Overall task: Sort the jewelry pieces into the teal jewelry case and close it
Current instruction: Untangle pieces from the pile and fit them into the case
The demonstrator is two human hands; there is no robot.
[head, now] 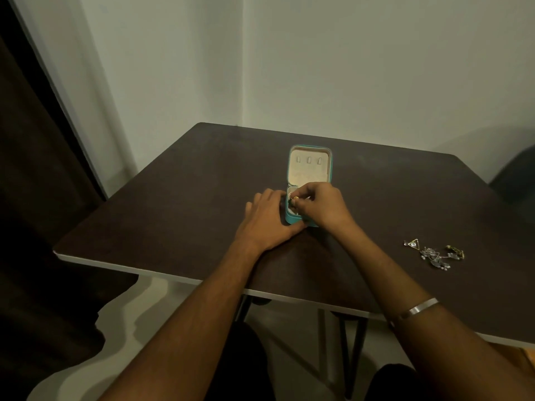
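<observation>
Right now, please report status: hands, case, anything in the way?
Left hand steadies case, lid open. Right hand pinches small gold piece over tray. More jewelry waits on table, right. Nothing blocking.

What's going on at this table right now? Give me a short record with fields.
case: teal jewelry case, lid open and lying back on the dark table
left hand: left hand rests against the case's left side, fingers fairly straight
right hand: right hand pinches a small gold piece over the case's lower tray
waiting: loose jewelry pile on the table, off to the right, apart from the case
wrist: silver bangle on the right forearm
</observation>
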